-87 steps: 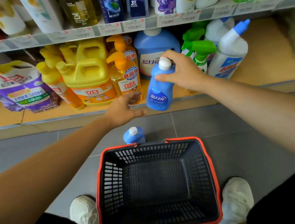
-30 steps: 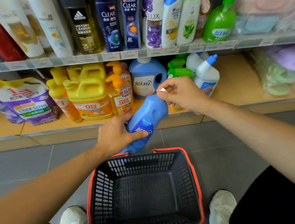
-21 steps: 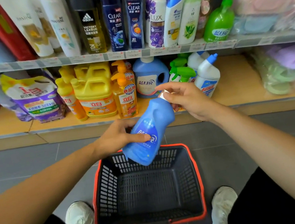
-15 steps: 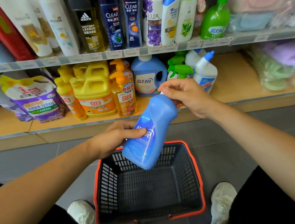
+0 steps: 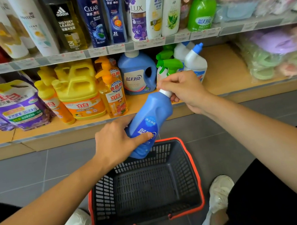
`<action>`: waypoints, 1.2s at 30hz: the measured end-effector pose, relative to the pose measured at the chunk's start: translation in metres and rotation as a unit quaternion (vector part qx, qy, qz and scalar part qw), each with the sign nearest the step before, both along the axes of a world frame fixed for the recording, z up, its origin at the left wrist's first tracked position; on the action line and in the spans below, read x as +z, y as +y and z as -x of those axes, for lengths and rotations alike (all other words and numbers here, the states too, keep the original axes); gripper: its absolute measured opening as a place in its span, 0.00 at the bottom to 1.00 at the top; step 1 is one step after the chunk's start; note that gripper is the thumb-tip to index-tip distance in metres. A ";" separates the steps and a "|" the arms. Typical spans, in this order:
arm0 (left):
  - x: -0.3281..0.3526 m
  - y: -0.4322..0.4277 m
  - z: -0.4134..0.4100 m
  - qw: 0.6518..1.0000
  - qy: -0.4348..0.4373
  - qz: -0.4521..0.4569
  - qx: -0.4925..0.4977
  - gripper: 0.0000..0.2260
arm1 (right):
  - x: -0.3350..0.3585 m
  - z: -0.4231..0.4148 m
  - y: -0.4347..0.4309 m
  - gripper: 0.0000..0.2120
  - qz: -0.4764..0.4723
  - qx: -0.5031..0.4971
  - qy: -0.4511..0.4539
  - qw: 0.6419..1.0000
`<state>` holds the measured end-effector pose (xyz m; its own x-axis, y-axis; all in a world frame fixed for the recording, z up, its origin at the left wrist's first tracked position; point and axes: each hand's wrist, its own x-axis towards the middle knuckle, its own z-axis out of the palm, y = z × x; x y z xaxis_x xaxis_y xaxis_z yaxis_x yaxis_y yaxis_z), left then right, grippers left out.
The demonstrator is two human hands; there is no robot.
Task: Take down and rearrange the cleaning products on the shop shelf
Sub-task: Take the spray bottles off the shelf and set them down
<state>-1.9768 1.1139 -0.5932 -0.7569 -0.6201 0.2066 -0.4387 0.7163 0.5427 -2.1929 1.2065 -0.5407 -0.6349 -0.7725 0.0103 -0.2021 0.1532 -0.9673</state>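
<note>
The blue bottle (image 5: 150, 123) hangs tilted above the basket (image 5: 192, 166), left hand (image 5: 117, 141) wrapped round its base, right hand (image 5: 183, 90) pinching the white cap; lower it base-first, supporting the weight from below until it settles

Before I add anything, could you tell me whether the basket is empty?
Empty: the basket shows only bare mesh; the blue bottle is held outside it.

Bright, even shop light falling from above, upper shelf (image 5: 132, 45) casting soft shade over the back of the lower shelf (image 5: 223, 72), wide lens bowing shelf edges and leaning bottles (image 5: 92, 17) outward, packs (image 5: 274, 48) at right blurring soft, centre showing sharp.
</note>
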 end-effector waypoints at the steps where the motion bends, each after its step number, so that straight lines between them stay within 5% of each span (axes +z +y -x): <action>1: -0.002 -0.001 -0.001 1.000 0.000 -0.005 -0.003 0.32 | -0.003 0.000 0.001 0.09 0.000 0.001 -0.002 1.000; 6: -0.009 -0.007 -0.004 1.000 0.011 0.024 0.005 0.34 | -0.015 0.004 0.009 0.12 0.026 -0.006 -0.137 0.990; 10: -0.011 -0.003 -0.002 0.996 0.026 0.078 0.018 0.32 | -0.021 0.005 0.012 0.05 0.011 0.006 -0.031 0.999; 16: -0.009 0.000 -0.001 0.993 0.024 0.112 0.036 0.29 | -0.022 0.008 0.010 0.11 0.043 0.007 -0.106 0.993; 22: -0.007 -0.001 -0.002 0.994 0.011 0.104 0.037 0.29 | -0.022 0.008 0.012 0.06 0.037 0.026 -0.089 0.995; 27: -0.007 -0.008 0.000 0.994 0.012 -0.100 0.040 0.30 | -0.023 0.007 0.013 0.09 0.064 0.024 -0.110 0.992; 31: 0.002 -0.012 0.005 0.900 0.166 -0.404 0.009 0.20 | -0.029 -0.003 0.019 0.11 -0.015 0.062 -0.107 0.992; 36: 0.019 -0.017 0.010 0.838 0.212 -0.502 0.009 0.19 | -0.040 -0.035 0.021 0.16 -0.044 0.162 -0.198 0.966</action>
<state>-1.9869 1.0974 -0.5743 -0.7365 -0.6525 -0.1781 -0.0593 -0.2000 0.9780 -2.1580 1.2272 -0.5808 -0.3009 -0.9181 -0.2581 0.1295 0.2288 -0.9648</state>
